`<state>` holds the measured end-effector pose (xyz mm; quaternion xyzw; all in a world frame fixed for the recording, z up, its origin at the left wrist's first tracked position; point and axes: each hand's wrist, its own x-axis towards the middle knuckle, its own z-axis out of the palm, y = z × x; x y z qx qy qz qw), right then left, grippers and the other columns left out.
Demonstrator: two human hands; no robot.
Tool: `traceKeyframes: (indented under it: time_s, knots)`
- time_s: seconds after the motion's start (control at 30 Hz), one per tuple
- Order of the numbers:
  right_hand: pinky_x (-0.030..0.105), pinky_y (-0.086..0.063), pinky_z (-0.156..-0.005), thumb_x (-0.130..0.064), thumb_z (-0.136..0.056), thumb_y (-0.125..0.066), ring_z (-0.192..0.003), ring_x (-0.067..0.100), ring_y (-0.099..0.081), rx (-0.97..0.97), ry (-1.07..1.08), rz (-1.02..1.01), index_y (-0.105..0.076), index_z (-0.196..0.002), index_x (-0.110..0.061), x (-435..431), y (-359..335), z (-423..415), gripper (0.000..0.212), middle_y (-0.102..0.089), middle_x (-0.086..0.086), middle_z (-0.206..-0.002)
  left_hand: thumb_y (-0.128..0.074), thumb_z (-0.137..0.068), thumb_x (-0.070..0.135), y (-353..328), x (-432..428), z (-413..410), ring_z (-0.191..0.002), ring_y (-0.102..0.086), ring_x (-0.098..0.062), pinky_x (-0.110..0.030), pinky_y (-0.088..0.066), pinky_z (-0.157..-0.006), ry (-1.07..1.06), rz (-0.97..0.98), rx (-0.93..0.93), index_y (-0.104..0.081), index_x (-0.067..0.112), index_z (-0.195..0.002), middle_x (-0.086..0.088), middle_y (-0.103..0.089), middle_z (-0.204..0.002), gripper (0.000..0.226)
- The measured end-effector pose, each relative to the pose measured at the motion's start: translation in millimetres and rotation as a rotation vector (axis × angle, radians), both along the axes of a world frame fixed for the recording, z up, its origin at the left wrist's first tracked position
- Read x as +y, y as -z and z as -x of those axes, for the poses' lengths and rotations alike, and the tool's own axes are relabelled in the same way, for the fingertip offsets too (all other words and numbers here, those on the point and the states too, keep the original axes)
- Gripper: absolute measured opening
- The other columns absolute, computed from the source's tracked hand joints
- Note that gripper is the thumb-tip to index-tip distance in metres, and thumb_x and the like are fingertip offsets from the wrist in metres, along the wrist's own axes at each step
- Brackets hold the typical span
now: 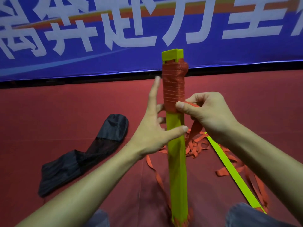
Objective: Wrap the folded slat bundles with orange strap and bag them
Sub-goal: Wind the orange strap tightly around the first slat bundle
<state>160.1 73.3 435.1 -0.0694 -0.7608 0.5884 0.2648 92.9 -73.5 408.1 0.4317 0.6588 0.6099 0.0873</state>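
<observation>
Your left hand is spread wide, forefinger pointing straight up beside the wrap, thumb stretched across so its tip touches the front of the slat bundle, the other fingertips at the bundle's left edge; your right hand comes in from the right with wrist bent and pinches the orange strap between thumb and curled fingers, right at the lower edge of the wound section. The yellow-green bundle stands upright between your knees, its foot on the red floor; the strap is wound in tight turns round its upper part, leaving the top end bare above. From your right hand the strap drops down into a loose tangle on the floor behind and to the right of the bundle; a single slat lies slantwise across that tangle. A black bag lies crumpled on the floor to the left, well apart from the bundle; a blue banner with large white characters runs behind.
</observation>
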Motion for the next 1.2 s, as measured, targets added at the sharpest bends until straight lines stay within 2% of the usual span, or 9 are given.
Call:
traceKeyframes:
  time_s: [0.13,0.23,0.37,0.5,0.67,0.83,0.97,1.13,1.2]
  knots:
    - [0.021,-0.039,-0.040,-0.023,-0.067,-0.086,-0.043,0.002,-0.048,0.064,0.092,-0.005,-0.065,-0.062,-0.006,-9,1,0,0.027,-0.057,-0.009,-0.046,-0.088,-0.072,0.016,3,8,-9,-0.074,-0.071,-0.003,-0.035,-0.060,-0.079,-0.238,0.107,0.159,0.006,0.071,-0.141,0.026,-0.069,-0.089,0.129]
    - [0.033,-0.048,-0.042,-0.023,-0.068,-0.086,-0.046,0.011,-0.057,0.078,0.080,-0.013,-0.070,-0.070,-0.002,-11,-2,0,0.026,-0.069,0.003,-0.061,-0.084,-0.074,0.011,1,9,-6,-0.059,-0.070,-0.009,-0.039,-0.061,-0.066,-0.327,0.101,0.189,0.000,0.069,-0.142,0.009,-0.073,-0.082,0.123]
    - [0.036,-0.057,-0.070,-0.023,-0.075,-0.080,-0.072,0.021,-0.072,0.063,-0.004,-0.143,-0.075,-0.079,-0.009,1,-8,-2,0.015,-0.075,0.002,-0.074,-0.084,-0.073,0.005,0,3,4,-0.078,-0.074,-0.023,-0.045,-0.062,-0.071,-0.290,0.070,0.123,-0.013,0.063,-0.146,0.002,-0.073,-0.099,0.117]
    - [0.032,-0.055,-0.066,-0.035,-0.065,-0.076,-0.066,0.007,-0.066,0.058,-0.015,-0.193,-0.075,-0.074,-0.018,11,-5,-2,0.020,-0.074,-0.003,-0.069,-0.082,-0.075,-0.003,2,-2,6,-0.090,-0.073,-0.015,-0.040,-0.063,-0.072,-0.187,0.030,0.065,-0.018,0.057,-0.146,0.004,-0.072,-0.100,0.113]
    - [0.050,-0.054,-0.060,-0.032,-0.064,-0.077,-0.061,0.012,-0.061,0.080,-0.005,-0.138,-0.075,-0.073,-0.012,19,-4,-3,0.022,-0.068,-0.004,-0.063,-0.075,-0.077,-0.014,1,-4,6,-0.094,-0.074,-0.020,-0.040,-0.063,-0.072,-0.063,-0.048,-0.022,-0.020,0.056,-0.138,-0.013,-0.071,-0.100,0.108]
    - [0.025,-0.056,-0.056,-0.029,-0.063,-0.076,-0.063,0.004,-0.064,0.093,-0.085,-0.105,-0.074,-0.074,-0.013,19,-4,-4,0.019,-0.072,-0.005,-0.065,-0.069,-0.071,-0.009,-1,-1,1,-0.095,-0.074,-0.028,-0.059,-0.060,-0.075,0.064,-0.128,-0.136,-0.030,0.059,-0.131,-0.009,-0.073,-0.100,0.099]
    - [0.021,-0.054,-0.058,-0.026,-0.066,-0.074,-0.064,0.001,-0.065,0.093,-0.112,-0.089,-0.074,-0.075,-0.013,20,-5,-4,0.015,-0.073,-0.006,-0.068,-0.064,-0.071,-0.012,-1,1,-1,-0.092,-0.073,-0.028,-0.068,-0.055,-0.077,0.132,-0.167,-0.212,-0.031,0.057,-0.131,-0.004,-0.073,-0.095,0.098]
    - [0.015,-0.050,-0.065,-0.021,-0.070,-0.072,-0.066,0.001,-0.065,0.098,-0.174,-0.109,-0.074,-0.077,-0.012,19,-8,-8,0.012,-0.073,-0.005,-0.069,-0.058,-0.070,-0.016,0,1,2,-0.089,-0.073,-0.032,-0.040,-0.061,-0.062,0.215,-0.161,-0.322,-0.025,0.049,-0.140,-0.013,-0.072,-0.099,0.102]
    - [0.010,-0.046,-0.061,-0.018,-0.073,-0.071,-0.061,-0.002,-0.062,0.107,-0.185,-0.105,-0.073,-0.077,-0.011,19,-11,-9,0.009,-0.071,-0.008,-0.065,-0.058,-0.070,-0.016,0,1,2,-0.092,-0.073,-0.033,-0.045,-0.061,-0.066,0.219,-0.166,-0.312,-0.025,0.050,-0.139,-0.013,-0.072,-0.102,0.101]
